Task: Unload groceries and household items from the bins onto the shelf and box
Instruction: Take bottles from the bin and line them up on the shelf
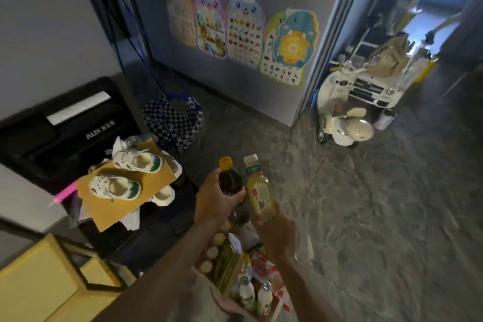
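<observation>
Left hand (218, 202) curls its fingers round a dark bottle (230, 178), right hand (277, 232) grips a pale juice bottle (258, 191) above the bin (271, 315).

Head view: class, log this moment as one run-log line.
left hand grips dark yellow-capped plastic bottle | right hand grips pale green plastic bottle | cardboard box below holds groceries

Dark grey marbled tiles covered the floor (366, 204), and a grey wall (235, 81) carried a row of colourful children's charts (244, 30). A black AUX appliance (65, 131) stood by the pale left wall (39, 21), a blue-checked bag (173, 123) just beside it. Near the bright doorway (431, 8) at right stood a white toy scooter (342, 117) and toy car (376, 91).
</observation>
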`<state>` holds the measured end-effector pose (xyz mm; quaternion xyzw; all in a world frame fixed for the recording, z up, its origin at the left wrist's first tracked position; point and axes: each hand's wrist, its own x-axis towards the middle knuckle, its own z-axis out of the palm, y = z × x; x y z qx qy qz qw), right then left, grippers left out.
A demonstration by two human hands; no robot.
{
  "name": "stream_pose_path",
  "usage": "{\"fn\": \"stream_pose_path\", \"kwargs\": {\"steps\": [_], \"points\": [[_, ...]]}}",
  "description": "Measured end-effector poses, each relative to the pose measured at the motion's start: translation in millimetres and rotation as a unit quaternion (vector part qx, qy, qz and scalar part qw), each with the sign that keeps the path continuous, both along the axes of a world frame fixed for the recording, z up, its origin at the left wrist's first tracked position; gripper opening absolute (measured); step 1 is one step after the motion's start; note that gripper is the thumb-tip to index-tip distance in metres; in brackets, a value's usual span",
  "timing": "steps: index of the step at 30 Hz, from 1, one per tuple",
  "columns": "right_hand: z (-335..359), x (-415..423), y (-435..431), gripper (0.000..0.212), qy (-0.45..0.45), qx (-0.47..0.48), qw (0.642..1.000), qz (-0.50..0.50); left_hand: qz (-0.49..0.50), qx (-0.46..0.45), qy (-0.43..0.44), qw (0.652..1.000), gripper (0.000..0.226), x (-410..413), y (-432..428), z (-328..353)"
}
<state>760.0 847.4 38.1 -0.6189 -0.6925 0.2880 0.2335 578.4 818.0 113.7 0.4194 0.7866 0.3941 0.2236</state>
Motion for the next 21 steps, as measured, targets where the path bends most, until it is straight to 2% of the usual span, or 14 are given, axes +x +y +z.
{"fn": "stream_pose_path", "kwargs": {"steps": [4, 9, 14, 17, 21], "points": [[50.2, -31.5, -10.3, 0.062, 0.058, 0.042, 0.997, 0.022, 0.001, 0.041, 0.018, 0.999, 0.066, -24.3, -25.4, 59.9], [112.4, -79.5, -44.7, 0.057, 0.132, 0.101, 0.981, 0.102, 0.035, 0.102, 0.037, 0.994, 0.069, -61.3, -83.0, 110.9], [146.7, -144.1, -101.2, 0.056, 0.165, 0.127, 0.965, 0.163, 0.074, 0.127, 0.032, 0.989, 0.075, -117.5, -171.2, 142.0], [162.2, -191.9, -154.4, 0.055, 0.169, 0.128, 0.956, 0.202, 0.105, 0.137, 0.011, 0.985, 0.065, -154.2, -236.7, 160.7], [171.4, -255.7, -239.1, 0.06, 0.224, 0.121, 0.94, 0.228, 0.135, 0.142, 0.002, 0.981, 0.074, -205.9, -332.9, 181.9]]}}
